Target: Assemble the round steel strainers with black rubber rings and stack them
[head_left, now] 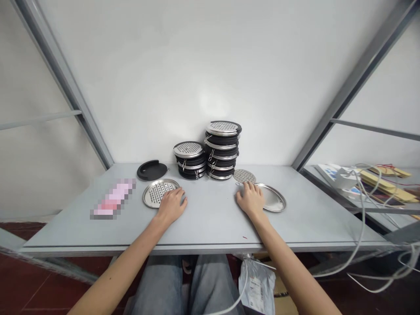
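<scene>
My left hand lies palm down, fingers apart, over the right edge of a round steel grater plate with rows of raised holes. Behind that plate sits a round black plastic piece. My right hand rests palm down with its fingers loosely spread, overlapping the left side of a shallow round steel dish. Just beyond it, a flat patterned metal disc lies near a small wire ring. Neither hand grips anything that I can see.
At the wall stand a shorter stack and a taller stack of black-rimmed steel graters with wire clips. A blurred pink item lies left. White cables hang by the right side shelf. A grey plastic package is below the table.
</scene>
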Tool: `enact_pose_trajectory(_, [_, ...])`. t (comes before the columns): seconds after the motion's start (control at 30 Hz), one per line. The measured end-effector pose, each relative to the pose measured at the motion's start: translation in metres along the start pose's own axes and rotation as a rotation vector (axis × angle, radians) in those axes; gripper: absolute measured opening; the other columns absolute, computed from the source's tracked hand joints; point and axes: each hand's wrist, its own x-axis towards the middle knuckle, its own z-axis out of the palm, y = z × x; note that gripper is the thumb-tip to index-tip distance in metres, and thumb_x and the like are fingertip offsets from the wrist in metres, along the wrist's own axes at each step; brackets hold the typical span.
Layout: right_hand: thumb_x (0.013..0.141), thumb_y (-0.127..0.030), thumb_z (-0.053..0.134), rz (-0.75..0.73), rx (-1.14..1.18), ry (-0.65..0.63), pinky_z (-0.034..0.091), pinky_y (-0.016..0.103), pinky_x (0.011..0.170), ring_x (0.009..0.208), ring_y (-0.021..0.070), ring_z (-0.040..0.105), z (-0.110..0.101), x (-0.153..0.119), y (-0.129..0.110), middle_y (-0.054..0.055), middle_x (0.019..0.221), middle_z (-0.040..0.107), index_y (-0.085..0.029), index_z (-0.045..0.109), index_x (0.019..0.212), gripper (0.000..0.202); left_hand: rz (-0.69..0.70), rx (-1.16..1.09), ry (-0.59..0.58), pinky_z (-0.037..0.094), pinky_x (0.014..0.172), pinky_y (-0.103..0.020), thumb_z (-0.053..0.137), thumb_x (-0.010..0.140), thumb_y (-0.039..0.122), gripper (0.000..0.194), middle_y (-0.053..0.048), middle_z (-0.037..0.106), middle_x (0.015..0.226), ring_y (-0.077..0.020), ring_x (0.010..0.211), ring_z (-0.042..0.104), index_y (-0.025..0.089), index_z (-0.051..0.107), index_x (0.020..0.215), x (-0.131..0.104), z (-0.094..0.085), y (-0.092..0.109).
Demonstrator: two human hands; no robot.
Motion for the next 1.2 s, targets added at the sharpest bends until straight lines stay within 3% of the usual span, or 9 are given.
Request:
enact_pose_trajectory(0.23, [0.08, -0.005, 0.037, 0.094, 0.054, -0.126, 0.051, 0.04, 0.072, 0.086, 0.0305, 0.069, -0.028, -0.015, 0.019, 0.017, 0.108, 0.07, -0.017, 0.058, 0.128, 0.053, 0.019, -0.016, -0.027, 0.042, 0.101, -0.048, 0.052, 0.086, 0.023, 0.022, -0.018, 0.061, 0.126, -0.0306, 0.116, 0.057, 0.015, 0.066, 0.101, 0.0, 0.004, -0.008])
enact_pose_trajectory(0.37, [0.084, -0.013, 0.035, 0.152, 0.133, 0.151, 0.053, 0.044, 0.079, 0.093, 0.031, 0.069, -0.043, -0.032, 0.024, 0.015, 0.107, 0.071, -0.018, 0.062, 0.124, 0.048, 0.016, -0.075, 0.023, 0.041, 0.101, -0.051, 0.053, 0.085, 0.021, 0.02, -0.016, 0.063, 0.12, -0.0307, 0.113, 0.058, 0.017, 0.067, 0.099, 0.001, 0.004, -0.008])
enact_pose_trajectory(0.47, [0.084, -0.01, 0.035, -0.183, 0.336, 0.248, 0.053, 0.042, 0.093, 0.103, 0.0244, 0.067, -0.044, -0.056, 0.004, 0.008, 0.113, 0.07, -0.026, 0.064, 0.121, 0.05, 0.006, -0.103, 0.081, 0.042, 0.101, -0.05, 0.052, 0.086, 0.02, 0.02, -0.014, 0.064, 0.117, -0.031, 0.113, 0.056, 0.017, 0.067, 0.099, 0.002, 0.003, -0.008])
enact_pose_trajectory(0.57, [0.081, -0.002, 0.034, -0.612, 0.522, 0.107, 0.054, 0.038, 0.094, 0.11, 0.0204, 0.065, -0.041, -0.072, -0.033, 0.006, 0.118, 0.068, -0.027, 0.061, 0.124, 0.057, 0.004, -0.132, 0.145, 0.041, 0.103, -0.05, 0.048, 0.087, 0.014, 0.024, -0.012, 0.064, 0.117, -0.0305, 0.119, 0.052, 0.017, 0.067, 0.1, 0.003, 0.001, -0.007])
enact_pose_trajectory(0.7, [0.082, -0.001, 0.038, -0.788, 0.572, -0.172, 0.056, 0.036, 0.088, 0.103, 0.0211, 0.068, -0.041, -0.054, -0.076, 0.01, 0.114, 0.07, -0.021, 0.06, 0.125, 0.053, 0.055, -0.223, 0.16, 0.04, 0.104, -0.049, 0.045, 0.088, 0.012, 0.028, -0.011, 0.066, 0.114, -0.0283, 0.119, 0.053, 0.017, 0.066, 0.106, 0.002, -0.004, -0.004])
enact_pose_trajectory(0.8, [0.085, -0.015, 0.052, -0.877, 0.629, -0.299, 0.052, 0.039, 0.094, 0.116, 0.024, 0.06, -0.04, -0.015, -0.074, 0.009, 0.115, 0.069, -0.021, 0.063, 0.12, 0.037, 0.207, -0.351, 0.043, 0.042, 0.105, -0.045, 0.047, 0.092, 0.018, 0.029, -0.01, 0.064, 0.122, -0.0248, 0.121, 0.054, 0.019, 0.064, 0.114, -0.002, -0.012, 0.002])
enact_pose_trajectory(0.9, [0.089, -0.026, 0.049, -0.567, 0.669, -0.036, 0.044, 0.045, 0.102, 0.121, 0.0253, 0.055, -0.03, 0.028, -0.037, 0.011, 0.122, 0.065, -0.019, 0.063, 0.119, 0.033, 0.369, -0.445, -0.106, 0.043, 0.106, -0.04, 0.049, 0.092, 0.022, 0.032, -0.009, 0.062, 0.128, -0.0221, 0.123, 0.054, 0.021, 0.062, 0.121, -0.005, -0.018, 0.008])
enact_pose_trajectory(1.0, [0.085, -0.031, 0.051, -0.166, 0.467, 0.161, 0.039, 0.047, 0.105, 0.123, 0.0297, 0.051, -0.005, 0.056, 0.014, 0.017, 0.127, 0.06, -0.013, 0.06, 0.122, 0.042, 0.402, -0.462, -0.154, 0.043, 0.106, -0.042, 0.054, 0.089, 0.021, 0.032, -0.008, 0.066, 0.121, -0.0228, 0.118, 0.058, 0.022, 0.064, 0.119, -0.006, -0.019, 0.012])
enact_pose_trajectory(1.2, [0.081, -0.046, 0.057, -0.057, 0.229, -0.113, 0.037, 0.044, 0.107, 0.129, 0.032, 0.046, 0.04, 0.063, 0.065, 0.021, 0.138, 0.051, -0.008, 0.052, 0.132, 0.064, 0.347, -0.486, -0.129, 0.045, 0.103, -0.04, 0.059, 0.084, 0.019, 0.026, -0.006, 0.071, 0.111, -0.0219, 0.11, 0.063, 0.023, 0.068, 0.108, -0.005, -0.013, 0.009])
